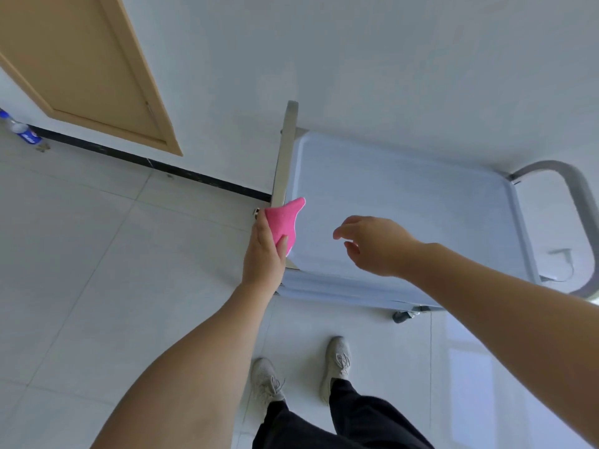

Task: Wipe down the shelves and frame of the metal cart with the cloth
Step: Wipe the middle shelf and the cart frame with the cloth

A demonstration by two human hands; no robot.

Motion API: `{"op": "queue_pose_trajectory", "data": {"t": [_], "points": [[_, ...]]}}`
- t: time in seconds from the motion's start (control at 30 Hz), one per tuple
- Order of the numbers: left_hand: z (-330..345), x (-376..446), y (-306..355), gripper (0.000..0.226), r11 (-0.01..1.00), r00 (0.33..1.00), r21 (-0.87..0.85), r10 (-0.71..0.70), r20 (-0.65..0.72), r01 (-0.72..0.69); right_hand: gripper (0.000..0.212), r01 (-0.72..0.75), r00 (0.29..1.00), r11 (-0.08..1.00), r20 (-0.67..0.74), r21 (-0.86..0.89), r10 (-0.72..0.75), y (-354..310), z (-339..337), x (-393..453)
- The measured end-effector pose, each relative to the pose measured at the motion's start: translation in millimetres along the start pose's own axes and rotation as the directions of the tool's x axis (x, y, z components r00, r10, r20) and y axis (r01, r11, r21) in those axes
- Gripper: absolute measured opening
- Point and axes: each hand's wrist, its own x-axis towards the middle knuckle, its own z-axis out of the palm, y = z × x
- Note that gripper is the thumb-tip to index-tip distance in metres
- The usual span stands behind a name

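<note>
Nearest you, your 2 shoes (pixel 335 361) stand on the tiled floor (pixel 97 254) just short of the metal cart (pixel 402 202). Your left hand (pixel 264 254) is the working grip: its fingers and thumb are clamped on the pink cloth (pixel 283 222), which is pressed against the cart's near-left upright post (pixel 285 163), at the corner of the top shelf (pixel 405 209). Your right hand (pixel 372 244) hovers above that shelf with fingers loosely curled, holding nothing. To wipe this post well, I'd wrap the cloth round it, not just along 1 face, and draw it the full length with steady pressure. Rest your free hand on the shelf rim if the cart rolls. Farther off, the curved handle (pixel 580 202) awaits. A bottle (pixel 21 129) lies by the wall.
</note>
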Motion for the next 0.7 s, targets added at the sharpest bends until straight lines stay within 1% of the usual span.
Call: {"op": "queue_pose_trajectory", "data": {"t": [0.13, 0.3, 0.4, 0.5, 0.6, 0.7], "points": [[9, -9, -8, 0.059, 0.994, 0.997, -0.103, -0.034, -0.071, 0.027, 0.035, -0.002, 0.999, 1.000, 0.032, -0.022, 0.002, 3, 11, -9], [20, -19, -19, 0.054, 0.985, 0.990, -0.148, -0.100, -0.098, 0.085, 0.034, -0.014, 0.996, 0.999, 0.085, -0.043, 0.018, 17, 23, -25], [25, -25, -26, 0.053, 0.984, 0.982, -0.124, -0.143, -0.127, 0.127, 0.034, -0.001, 0.993, 0.999, 0.116, -0.043, 0.006, 27, 29, -36], [26, -27, -27, 0.051, 0.972, 0.967, -0.041, -0.236, -0.097, 0.233, 0.033, 0.016, 0.990, 0.999, 0.141, -0.043, -0.010, 38, 33, -48], [18, -38, -22, 0.037, 0.955, 0.952, 0.057, -0.283, -0.116, 0.291, 0.033, 0.058, 0.985, 0.997, 0.167, -0.052, -0.049, 46, 33, -60], [5, -63, -8, 0.020, 0.953, 0.943, 0.041, -0.291, -0.160, 0.301, 0.033, 0.110, 0.983, 0.993, 0.150, -0.053, -0.100, 51, 27, -72]]}}
